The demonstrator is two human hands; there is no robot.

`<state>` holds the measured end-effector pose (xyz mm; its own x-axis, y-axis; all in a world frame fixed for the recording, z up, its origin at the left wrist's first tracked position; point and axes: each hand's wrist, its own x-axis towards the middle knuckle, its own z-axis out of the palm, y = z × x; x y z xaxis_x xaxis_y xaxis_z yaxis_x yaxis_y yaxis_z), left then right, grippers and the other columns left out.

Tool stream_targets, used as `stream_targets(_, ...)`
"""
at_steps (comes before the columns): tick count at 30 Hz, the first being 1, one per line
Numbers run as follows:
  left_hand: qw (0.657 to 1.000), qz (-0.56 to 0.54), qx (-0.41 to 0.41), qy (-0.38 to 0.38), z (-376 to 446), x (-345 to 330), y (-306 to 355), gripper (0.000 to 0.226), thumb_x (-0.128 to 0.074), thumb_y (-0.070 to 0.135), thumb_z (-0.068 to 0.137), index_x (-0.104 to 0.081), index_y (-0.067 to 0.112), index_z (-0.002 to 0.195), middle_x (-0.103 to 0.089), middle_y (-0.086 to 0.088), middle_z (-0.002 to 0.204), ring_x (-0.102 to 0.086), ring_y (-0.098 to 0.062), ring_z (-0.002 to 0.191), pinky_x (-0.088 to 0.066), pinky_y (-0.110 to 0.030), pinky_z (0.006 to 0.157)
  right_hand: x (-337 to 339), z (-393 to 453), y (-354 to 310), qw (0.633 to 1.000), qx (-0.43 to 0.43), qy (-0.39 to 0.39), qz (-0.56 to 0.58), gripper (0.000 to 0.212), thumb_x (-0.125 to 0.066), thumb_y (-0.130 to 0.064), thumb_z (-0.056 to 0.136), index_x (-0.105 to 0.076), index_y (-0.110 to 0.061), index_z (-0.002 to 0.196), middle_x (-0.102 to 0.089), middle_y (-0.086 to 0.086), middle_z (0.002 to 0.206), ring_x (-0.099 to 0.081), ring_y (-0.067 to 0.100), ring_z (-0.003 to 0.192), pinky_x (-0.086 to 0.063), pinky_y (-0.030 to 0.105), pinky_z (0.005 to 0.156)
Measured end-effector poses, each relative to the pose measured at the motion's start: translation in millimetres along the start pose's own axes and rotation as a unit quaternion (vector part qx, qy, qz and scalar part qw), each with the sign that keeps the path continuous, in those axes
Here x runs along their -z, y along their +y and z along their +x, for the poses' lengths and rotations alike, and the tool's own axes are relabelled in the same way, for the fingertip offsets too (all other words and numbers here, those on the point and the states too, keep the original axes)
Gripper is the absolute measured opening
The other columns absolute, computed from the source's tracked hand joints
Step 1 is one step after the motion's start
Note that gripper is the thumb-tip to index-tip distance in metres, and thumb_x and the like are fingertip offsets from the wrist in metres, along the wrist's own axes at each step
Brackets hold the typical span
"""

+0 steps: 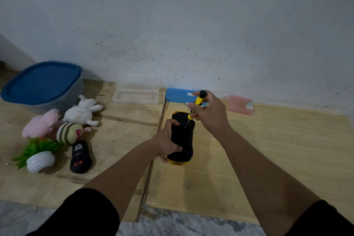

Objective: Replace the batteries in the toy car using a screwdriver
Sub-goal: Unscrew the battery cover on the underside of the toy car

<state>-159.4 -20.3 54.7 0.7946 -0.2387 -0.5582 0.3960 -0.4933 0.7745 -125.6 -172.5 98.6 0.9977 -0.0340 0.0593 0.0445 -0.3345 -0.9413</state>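
The toy car (pixel 183 136) lies upside down on the wooden board, black underside up, with yellow body showing at both ends. My left hand (pixel 166 140) grips its left side and holds it steady. My right hand (pixel 208 113) holds a yellow and black screwdriver (pixel 197 103) tilted, handle up. Its thin tip touches the underside near the far end of the car. No batteries are visible.
A black remote control (pixel 80 157) lies at the left beside several plush toys (pixel 82 111) and a small potted plant (pixel 38 157). A blue-lidded tub (pixel 42 84), a clear open case (pixel 137 90), a blue box (pixel 180 95) and a pink box (pixel 240 104) stand along the wall.
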Motion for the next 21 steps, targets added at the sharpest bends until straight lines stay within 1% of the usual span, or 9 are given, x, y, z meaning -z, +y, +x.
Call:
stream_targets(2, 1.0, 0.003, 0.003, -0.003, -0.1, 0.1, -0.4, 0.069, -0.063, -0.004, 0.081, -0.023, 0.034, 0.123, -0.036, -0.005, 0.129, -0.046, -0.029, 0.106, -0.055, -0.037, 0.054, 1.9, 0.9, 0.7, 1.0, 0.0, 0.002, -0.021, 0.041, -0.064, -0.01, 0.087, -0.049, -0.021, 0.124, -0.062, 0.002, 0.102, -0.067, 0.015, 0.063, -0.051, 0.012, 0.053)
stream_targets(5, 1.0, 0.002, 0.0, -0.006, 0.3, -0.6, 0.8, 0.067, -0.063, -0.004, 0.081, -0.024, 0.036, 0.119, -0.036, -0.005, 0.127, -0.046, -0.029, 0.105, -0.053, -0.034, 0.051, 4.5, 1.6, 1.5, 1.0, -0.006, -0.001, -0.01, 0.028, -0.056, -0.004, 0.089, -0.049, -0.017, 0.113, -0.065, 0.006, 0.104, -0.066, 0.018, 0.066, -0.047, 0.011, 0.05)
stream_targets(7, 1.0, 0.0, -0.004, -0.007, 1.2, -1.1, 1.9, 0.067, -0.063, -0.003, 0.081, -0.024, 0.037, 0.117, -0.036, -0.004, 0.126, -0.047, -0.029, 0.105, -0.054, -0.034, 0.051, 5.2, 2.9, 3.0, 1.0, 0.01, -0.009, -0.023, 0.018, -0.06, -0.012, 0.088, -0.05, -0.018, 0.101, -0.063, 0.008, 0.101, -0.067, 0.019, 0.065, -0.049, 0.017, 0.053)
stream_targets(10, 1.0, -0.005, -0.004, -0.004, 2.8, -1.4, 2.8, 0.066, -0.063, -0.003, 0.081, -0.024, 0.036, 0.118, -0.036, -0.002, 0.124, -0.047, -0.03, 0.106, -0.055, -0.036, 0.053, 6.2, 5.6, 2.5, 1.0, 0.016, -0.015, -0.019, 0.021, -0.069, -0.024, 0.084, -0.054, -0.016, 0.096, -0.06, 0.01, 0.097, -0.066, 0.016, 0.056, -0.048, 0.015, 0.051)
stream_targets(12, 1.0, -0.006, -0.002, -0.004, 3.0, -0.5, 2.5, 0.066, -0.063, -0.003, 0.081, -0.024, 0.037, 0.118, -0.036, -0.003, 0.126, -0.046, -0.03, 0.108, -0.054, -0.035, 0.052, 6.9, 6.7, 2.1, 1.0, 0.011, -0.009, -0.018, 0.026, -0.07, -0.021, 0.083, -0.057, -0.019, 0.105, -0.061, 0.008, 0.098, -0.066, 0.015, 0.057, -0.048, 0.013, 0.051)
stream_targets(14, 1.0, -0.001, -0.001, -0.011, 3.0, -0.2, 1.4, 0.067, -0.063, -0.004, 0.081, -0.024, 0.037, 0.118, -0.036, -0.003, 0.125, -0.046, -0.03, 0.107, -0.053, -0.035, 0.052, 6.8, 7.1, 2.1, 1.0, 0.003, -0.002, -0.026, 0.043, -0.068, -0.014, 0.085, -0.052, -0.023, 0.123, -0.06, -0.001, 0.097, -0.066, 0.013, 0.06, -0.049, 0.011, 0.052)
stream_targets(16, 1.0, 0.008, -0.002, -0.017, 3.1, -1.5, 0.6, 0.067, -0.064, -0.003, 0.081, -0.024, 0.037, 0.118, -0.037, -0.003, 0.125, -0.048, -0.03, 0.106, -0.055, -0.037, 0.053, 6.0, 6.8, 2.0, 1.0, -0.014, -0.001, -0.004, 0.044, -0.06, -0.005, 0.088, -0.047, -0.019, 0.128, -0.063, -0.002, 0.101, -0.066, 0.012, 0.06, -0.049, 0.011, 0.052)
stream_targets(18, 1.0, 0.004, -0.005, -0.02, 3.0, -3.8, 0.0, 0.068, -0.064, -0.003, 0.08, -0.024, 0.036, 0.12, -0.039, -0.005, 0.127, -0.049, -0.031, 0.106, -0.056, -0.04, 0.056, 4.1, 6.4, 1.7, 1.0, -0.015, -0.008, 0.004, 0.029, -0.053, -0.004, 0.09, -0.051, -0.015, 0.117, -0.065, 0.002, 0.107, -0.065, 0.013, 0.057, -0.051, 0.015, 0.054)
stream_targets(21, 1.0, -0.001, -0.009, -0.012, 3.3, -4.1, -1.0, 0.068, -0.064, -0.003, 0.081, -0.024, 0.034, 0.122, -0.038, -0.004, 0.127, -0.048, -0.029, 0.104, -0.056, -0.039, 0.054, 1.5, 6.5, 0.9, 1.0, 0.006, -0.021, -0.015, 0.015, -0.063, -0.022, 0.088, -0.055, -0.015, 0.099, -0.061, 0.005, 0.103, -0.066, 0.015, 0.055, -0.052, 0.021, 0.055)
